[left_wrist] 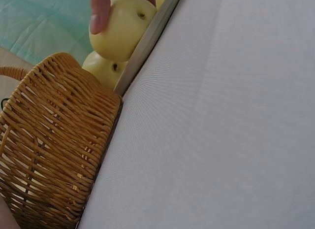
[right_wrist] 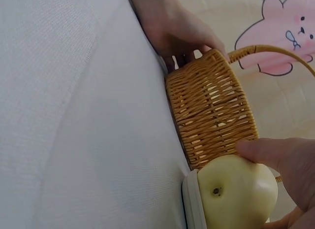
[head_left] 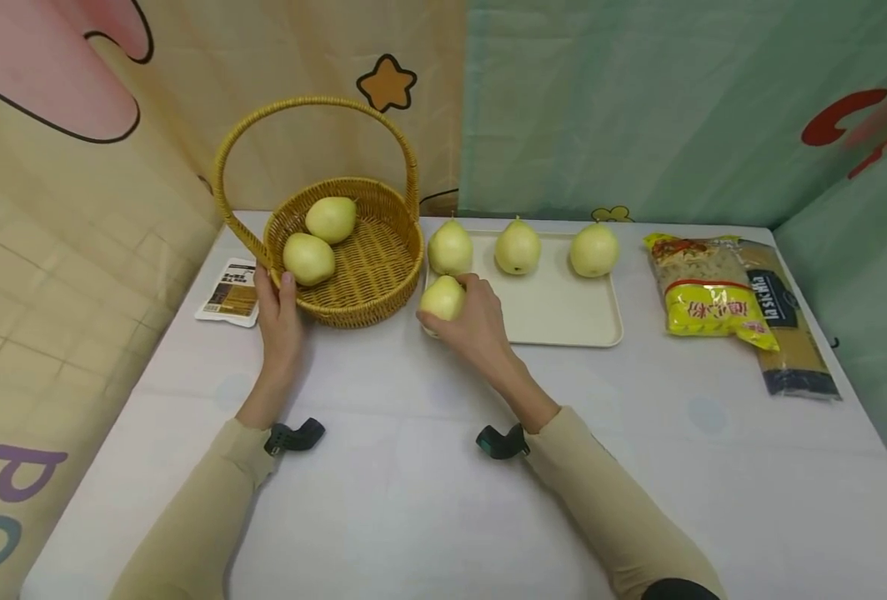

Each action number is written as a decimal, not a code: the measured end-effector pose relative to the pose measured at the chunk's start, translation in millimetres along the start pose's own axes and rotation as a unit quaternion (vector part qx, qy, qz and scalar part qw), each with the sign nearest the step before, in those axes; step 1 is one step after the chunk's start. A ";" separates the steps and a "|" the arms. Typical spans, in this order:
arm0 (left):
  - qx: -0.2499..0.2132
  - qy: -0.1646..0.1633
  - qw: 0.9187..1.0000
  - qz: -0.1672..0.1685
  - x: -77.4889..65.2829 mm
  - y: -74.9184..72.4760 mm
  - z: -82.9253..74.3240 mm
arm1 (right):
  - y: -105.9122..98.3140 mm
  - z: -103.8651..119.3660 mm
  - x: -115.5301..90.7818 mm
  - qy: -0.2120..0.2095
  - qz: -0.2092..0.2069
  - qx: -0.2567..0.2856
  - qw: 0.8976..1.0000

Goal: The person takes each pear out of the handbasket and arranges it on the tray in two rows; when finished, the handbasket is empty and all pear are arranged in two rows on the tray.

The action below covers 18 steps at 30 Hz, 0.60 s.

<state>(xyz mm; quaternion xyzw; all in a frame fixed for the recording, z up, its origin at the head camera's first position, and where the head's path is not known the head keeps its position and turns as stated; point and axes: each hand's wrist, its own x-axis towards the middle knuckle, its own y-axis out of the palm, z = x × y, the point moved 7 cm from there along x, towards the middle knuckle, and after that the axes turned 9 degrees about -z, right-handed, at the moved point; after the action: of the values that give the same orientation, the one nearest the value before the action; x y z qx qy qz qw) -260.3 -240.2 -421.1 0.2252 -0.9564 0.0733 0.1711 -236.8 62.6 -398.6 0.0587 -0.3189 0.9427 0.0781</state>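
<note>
My right hand (head_left: 481,327) grips a pale yellow-green pear (head_left: 441,298) at the left end of a cream tray (head_left: 563,315); thumb and fingers lie on either side of it. In the right wrist view this pear (right_wrist: 238,194) is right by the tray's rim. Three more pears stand in a row along the tray's back, including a left one (head_left: 450,247). My left hand (head_left: 280,329) holds the near left rim of a wicker basket (head_left: 374,258), thumb at the rim and fingers outside. Two pears (head_left: 309,258) lie inside its left half.
A white and brown packet (head_left: 231,292) lies left of the basket. On the right are a yellow food bag (head_left: 714,292) and a long packet (head_left: 796,350) partly under it. The basket's tall handle (head_left: 316,102) arches over it. Printed curtains (head_left: 601,100) hang behind the table.
</note>
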 end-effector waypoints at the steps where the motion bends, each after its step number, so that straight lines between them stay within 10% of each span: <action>1: 0.000 0.000 1.000 0.000 -0.3 0.3 -0.4 | 0.0 -0.3 0.1 0.002 0.002 -0.003 1.000; 18: -0.003 -0.006 1.000 0.002 -8.4 0.9 -24.7 | -11.8 4.2 1.9 0.002 -0.021 0.016 1.000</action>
<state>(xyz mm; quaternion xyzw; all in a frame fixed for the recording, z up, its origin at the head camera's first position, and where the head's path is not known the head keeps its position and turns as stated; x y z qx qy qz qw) -246.4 -230.6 -401.3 0.2236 -0.9580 0.0698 0.1657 -236.3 69.5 -388.0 0.0647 -0.3023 0.9460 0.0977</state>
